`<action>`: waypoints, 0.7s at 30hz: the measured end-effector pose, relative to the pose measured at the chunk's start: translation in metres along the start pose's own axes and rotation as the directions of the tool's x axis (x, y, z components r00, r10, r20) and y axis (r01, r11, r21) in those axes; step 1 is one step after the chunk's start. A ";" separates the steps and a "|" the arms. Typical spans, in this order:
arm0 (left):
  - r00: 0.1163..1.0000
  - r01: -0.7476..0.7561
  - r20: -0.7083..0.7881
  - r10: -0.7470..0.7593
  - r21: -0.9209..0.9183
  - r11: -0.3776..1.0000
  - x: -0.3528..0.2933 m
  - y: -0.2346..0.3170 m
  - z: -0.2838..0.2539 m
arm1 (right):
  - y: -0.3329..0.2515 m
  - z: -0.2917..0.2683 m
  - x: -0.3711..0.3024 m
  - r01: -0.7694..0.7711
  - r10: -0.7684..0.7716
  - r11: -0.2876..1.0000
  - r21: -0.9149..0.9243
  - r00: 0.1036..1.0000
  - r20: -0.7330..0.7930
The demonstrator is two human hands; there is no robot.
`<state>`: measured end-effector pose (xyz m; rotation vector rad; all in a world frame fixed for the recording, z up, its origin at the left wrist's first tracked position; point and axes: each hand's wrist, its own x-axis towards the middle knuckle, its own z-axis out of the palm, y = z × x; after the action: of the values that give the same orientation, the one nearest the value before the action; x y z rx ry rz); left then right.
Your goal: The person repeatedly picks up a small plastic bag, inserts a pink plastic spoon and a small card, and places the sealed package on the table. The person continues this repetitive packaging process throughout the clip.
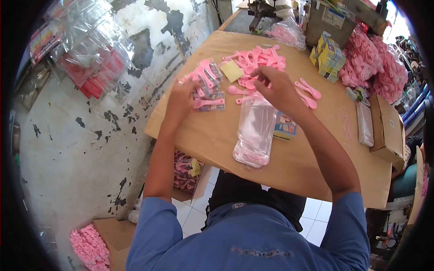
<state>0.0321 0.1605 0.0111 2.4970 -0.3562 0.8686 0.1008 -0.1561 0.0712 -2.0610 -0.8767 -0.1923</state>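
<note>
My left hand (181, 95) is closed at the edge of a small heap of pink plastic spoons packed in clear bags with printed cards (205, 77); its fingers seem to grip one packed spoon. A single packed spoon (209, 104) lies just right of that hand. My right hand (276, 85) hovers with thumb and forefinger apart over loose pink spoons (257, 58) heaped at the far middle of the table. Below it lies a stack of clear plastic bags (255, 131), partly covering a stack of printed cards (285, 126). A yellow paper square (232, 71) rests between the two heaps.
The brown-covered table (325, 167) carries stacks of yellow cards (327, 56), large bags of pink spoons (375, 63) and a cardboard box (386, 131) at the right. Left stands a peeling wall (81, 149). Below the table is a box of packed spoons (185, 174).
</note>
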 end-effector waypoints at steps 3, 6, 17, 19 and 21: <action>0.989 0.081 0.132 -0.073 -0.060 0.995 0.004 -0.011 0.015 | 0.048 0.046 0.048 0.012 -0.027 0.988 -0.156 0.995 -0.096; 0.990 0.076 0.123 -0.067 -0.071 0.995 0.003 -0.004 0.012 | 0.069 0.077 0.076 0.024 -0.106 0.908 -0.419 0.979 -0.175; 0.798 0.603 -0.034 -0.602 0.015 0.798 -0.035 -0.016 0.009 | 0.055 0.088 0.123 -0.112 0.075 0.986 -0.121 0.958 -0.278; 0.785 0.620 -0.018 -0.620 -0.002 0.785 -0.029 -0.016 0.018 | 0.041 0.098 0.122 0.005 -0.041 0.993 -0.121 0.954 -0.297; 0.770 0.638 -0.006 -0.638 -0.013 0.770 -0.021 -0.018 0.021 | 0.021 0.112 0.119 0.127 -0.158 0.985 -0.117 0.936 -0.315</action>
<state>0.0337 0.1668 -0.0226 2.3425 0.4862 0.5799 0.1828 -0.0165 0.0397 -1.9767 -0.8237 -0.6447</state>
